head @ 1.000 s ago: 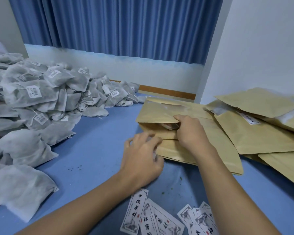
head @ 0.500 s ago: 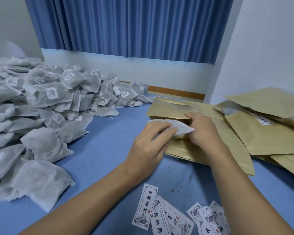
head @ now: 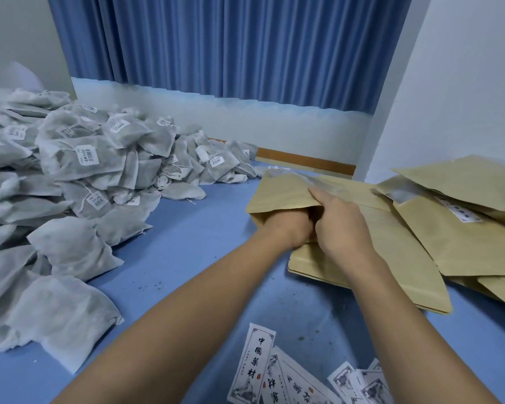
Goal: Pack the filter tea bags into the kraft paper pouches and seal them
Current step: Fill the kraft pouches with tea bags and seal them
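Clearly the step in hand is loading one pouch. At nine o'clock a heap of filter tea bags (head: 79,170) covers the left of the blue table (head: 187,243). From it, moving right, the left hand (head: 289,228) is buried to the knuckles in the mouth of the kraft pouch (head: 280,193). Its fingers are hidden inside, so whether they hold a bag cannot be told. No bag shows at the mouth.

The pouch lies just right of centre, toward three o'clock, on top of other flat pouches. Its mouth faces the person, at about seven o'clock. Its long axis seems to run from seven to one o'clock, though the far end is hard to separate from the pouches beneath.

The right hand (head: 344,228) pinches the upper lip of the pouch and lifts it off the lower panel. Doing this well probably means holding that lip high and pushing any bag flat to the closed end, along the long axis. That would leave the strip at the mouth free of fabric for sealing.

Further right, at three to four o'clock, lie the labelled pouches (head: 464,237). Loose paper labels (head: 257,365) lie at six o'clock.
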Available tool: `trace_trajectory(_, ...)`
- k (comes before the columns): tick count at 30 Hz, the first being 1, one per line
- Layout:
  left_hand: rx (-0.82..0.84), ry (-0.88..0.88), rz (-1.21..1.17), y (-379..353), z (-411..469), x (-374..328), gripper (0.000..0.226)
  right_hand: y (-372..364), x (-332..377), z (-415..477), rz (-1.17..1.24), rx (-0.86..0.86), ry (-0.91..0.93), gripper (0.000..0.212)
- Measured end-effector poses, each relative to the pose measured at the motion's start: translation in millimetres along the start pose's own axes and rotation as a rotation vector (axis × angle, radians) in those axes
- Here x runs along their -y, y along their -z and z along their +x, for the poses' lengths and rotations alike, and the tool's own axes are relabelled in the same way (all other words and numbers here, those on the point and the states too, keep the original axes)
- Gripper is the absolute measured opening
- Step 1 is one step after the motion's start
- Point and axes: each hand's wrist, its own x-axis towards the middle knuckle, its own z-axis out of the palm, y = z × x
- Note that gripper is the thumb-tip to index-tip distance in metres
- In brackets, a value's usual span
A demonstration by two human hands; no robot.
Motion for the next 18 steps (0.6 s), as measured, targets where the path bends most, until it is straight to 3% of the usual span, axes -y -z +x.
trace_trajectory(3, -0.139, -0.303, 0.14, 11, -36, 9, 0.019, -4, -2, 1, -0.041, -0.006, 0.004, 0.067)
trace_trajectory(6, -0.523, -0.644, 0.085, 44, -69, 31, 0.024, -9, 0, 0, -0.097, 0.028, -0.031, 0.071)
trace_trajectory(8, -0.786, -0.666, 0.07, 74, -73, 53, 0.021, -12, 5, 0, -0.123, 0.033, -0.05, 0.074)
trace_trajectory(9, -0.864, -0.575, 0.109, 93, -69, 65, 0.021, -13, 8, 0, -0.136, 0.033, -0.052, 0.074)
trace_trajectory(11, -0.852, -0.201, 0.262, 133, -50, 96, 0.028, -16, 16, 2, -0.152, 0.037, -0.051, 0.069)
trace_trajectory(14, -0.554, 0.362, 0.467, 194, -24, 148, 0.055, -24, 26, 7, -0.181, 0.048, -0.056, 0.067)
trace_trajectory(18, -0.281, 0.8, 0.462, 239, -27, 219, 0.091, -34, 37, 13, -0.226, 0.042, -0.054, 0.069)
